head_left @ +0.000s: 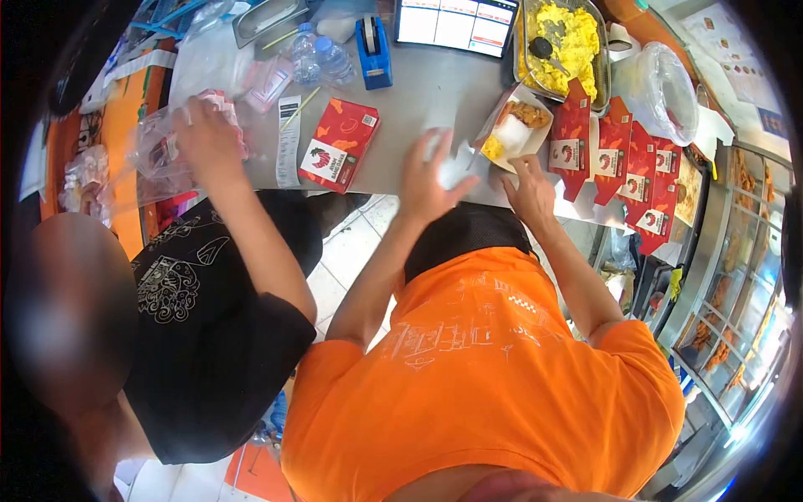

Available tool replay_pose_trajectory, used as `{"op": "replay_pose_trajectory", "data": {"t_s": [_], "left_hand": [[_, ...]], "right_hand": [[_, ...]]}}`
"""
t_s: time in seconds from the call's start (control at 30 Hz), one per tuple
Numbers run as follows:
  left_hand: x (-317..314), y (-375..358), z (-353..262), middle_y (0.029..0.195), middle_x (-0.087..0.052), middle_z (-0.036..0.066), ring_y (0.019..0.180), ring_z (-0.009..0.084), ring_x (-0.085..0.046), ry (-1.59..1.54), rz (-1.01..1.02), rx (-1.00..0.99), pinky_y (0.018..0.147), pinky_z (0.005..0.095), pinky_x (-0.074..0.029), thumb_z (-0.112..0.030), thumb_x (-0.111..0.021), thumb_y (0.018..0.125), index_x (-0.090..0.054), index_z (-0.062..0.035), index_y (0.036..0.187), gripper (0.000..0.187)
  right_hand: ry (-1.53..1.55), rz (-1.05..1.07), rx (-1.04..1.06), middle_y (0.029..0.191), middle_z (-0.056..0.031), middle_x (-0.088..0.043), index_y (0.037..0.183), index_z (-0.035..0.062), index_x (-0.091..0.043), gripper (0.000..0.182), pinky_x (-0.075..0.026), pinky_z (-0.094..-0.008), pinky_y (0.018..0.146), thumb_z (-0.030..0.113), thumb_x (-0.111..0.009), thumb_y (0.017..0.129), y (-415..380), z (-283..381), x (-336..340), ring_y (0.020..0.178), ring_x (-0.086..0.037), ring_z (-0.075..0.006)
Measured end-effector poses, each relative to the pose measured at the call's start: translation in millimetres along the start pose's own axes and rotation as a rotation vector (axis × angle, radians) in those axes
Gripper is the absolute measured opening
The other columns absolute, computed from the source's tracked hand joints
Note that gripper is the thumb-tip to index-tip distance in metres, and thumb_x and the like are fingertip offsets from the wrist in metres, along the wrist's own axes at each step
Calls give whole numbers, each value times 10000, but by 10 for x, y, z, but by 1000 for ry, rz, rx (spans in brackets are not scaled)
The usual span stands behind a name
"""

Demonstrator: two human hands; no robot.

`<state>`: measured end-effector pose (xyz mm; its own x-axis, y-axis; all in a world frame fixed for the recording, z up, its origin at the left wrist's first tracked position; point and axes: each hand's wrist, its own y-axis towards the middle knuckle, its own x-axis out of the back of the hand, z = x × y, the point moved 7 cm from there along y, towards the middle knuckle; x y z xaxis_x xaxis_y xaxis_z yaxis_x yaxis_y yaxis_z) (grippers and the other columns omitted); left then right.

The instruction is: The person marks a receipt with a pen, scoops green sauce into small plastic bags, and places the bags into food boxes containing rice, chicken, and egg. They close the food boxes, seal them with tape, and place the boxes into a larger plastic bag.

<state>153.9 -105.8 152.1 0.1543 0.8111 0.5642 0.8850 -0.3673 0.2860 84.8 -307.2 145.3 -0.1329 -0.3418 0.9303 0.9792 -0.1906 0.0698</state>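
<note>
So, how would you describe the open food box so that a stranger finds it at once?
Start at the metal tray of yellow food at the far edge of the grey counter. Just below it, beside the row of red boxes, is the open box, the only one showing food inside.

A grey desk (418,100) runs across the room; white floor tiles (355,247) below, a lit glass display case (736,318) alongside.

**Narrow open strip on a crowded worktop**

A bare strip of worktop (427,92) is lying open between the closed red box (339,144) and the open meal box (516,125). Red cartons (623,163) are crowding the right, the tape dispenser (374,52) and bottles (322,57) are blocking the far side, and a co-worker's arm (251,226) is barring the left.
</note>
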Motion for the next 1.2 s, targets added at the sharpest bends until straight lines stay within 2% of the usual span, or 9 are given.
{"op": "replay_pose_trajectory", "data": {"t_s": [0.17, 0.33, 0.5, 0.67, 0.77, 1.0, 1.1, 1.17, 1.2], "left_hand": [[-433, 266, -75, 980, -656, 156, 943, 377, -629, -153, -27, 34, 751, 432, -522, 4, -605, 881, -592, -95, 1354, 483], [-186, 324, 194, 982, -668, 153, 940, 367, -635, -82, -70, 96, 810, 432, -517, 9, -593, 891, -695, -76, 1199, 335], [14, 226, 168, 972, -664, 126, 914, 335, -620, 97, -156, 61, 820, 446, -484, 39, -608, 813, -744, -74, 1080, 320], [-234, 24, 277, 1177, -695, 117, 1101, 264, -643, -577, 216, 67, 985, 337, -476, -26, -598, 836, -772, -21, 1012, 248], [-135, 80, 559, 1160, -692, 159, 1107, 288, -637, -487, 2, 491, 1020, 401, -449, -57, -550, 889, -728, -10, 1091, 274], [-79, 375, 982, 1380, -548, 244, 1315, 378, -509, -148, -88, 382, 1101, 444, -405, -132, -664, 870, -542, 3, 1369, 532], [-58, 581, 1001, 1429, -502, 251, 1333, 381, -492, -229, 26, 478, 1132, 446, -378, -157, -695, 854, -520, 5, 1383, 580], [-106, 668, 1220, 1463, -453, 279, 1372, 409, -440, -211, -70, 540, 1158, 459, -341, -172, -695, 859, -524, 24, 1359, 563], [-122, 732, 1367, 1498, -403, 307, 1410, 437, -389, -187, -156, 590, 1184, 472, -304, -186, -695, 864, -528, 43, 1335, 550]], "right_hand": [[128, 177, 209, 943, -138, -643, 910, 68, -622, 45, -546, -477, 690, 90, -593, 883, -18, 0, -479, 781, -672, -374], [463, 254, 346, 895, -152, -650, 894, 52, -649, 96, -527, -472, 690, 144, -638, 920, 48, 499, -217, 751, -646, -388], [543, 102, 85, 835, -149, -659, 923, 37, -707, 96, -503, -387, 655, 127, -679, 939, 279, 27, 289, 704, -621, -299], [467, -286, 207, 1106, -156, -680, 1170, 21, -668, 255, -470, -373, 935, 60, -667, 917, 804, 57, 1066, 1049, -626, -306], [407, -204, 369, 1172, -137, -675, 1166, 49, -679, 251, -401, -440, 1047, 138, -677, 931, 1041, 404, 1086, 1144, -603, -314], [156, 528, 277, 964, -99, -739, 1192, 151, -695, 305, -289, -567, 1139, 310, -680, 933, 1077, 570, 352, 943, -692, -293], [324, 432, 93, 962, -105, -742, 1203, 129, -689, 353, -268, -584, 1152, 349, -682, 927, 1200, 556, 329, 952, -699, -287], [125, -171, 489, 924, -107, -745, 1206, 100, -687, 376, -301, -579, 1130, 344, -688, 920, 1263, 846, 727, 912, -705, -286], [121, -173, 498, 924, -107, -745, 1206, 100, -687, 376, -301, -579, 1130, 344, -688, 920, 1297, 833, 707, 912, -705, -286]]}}
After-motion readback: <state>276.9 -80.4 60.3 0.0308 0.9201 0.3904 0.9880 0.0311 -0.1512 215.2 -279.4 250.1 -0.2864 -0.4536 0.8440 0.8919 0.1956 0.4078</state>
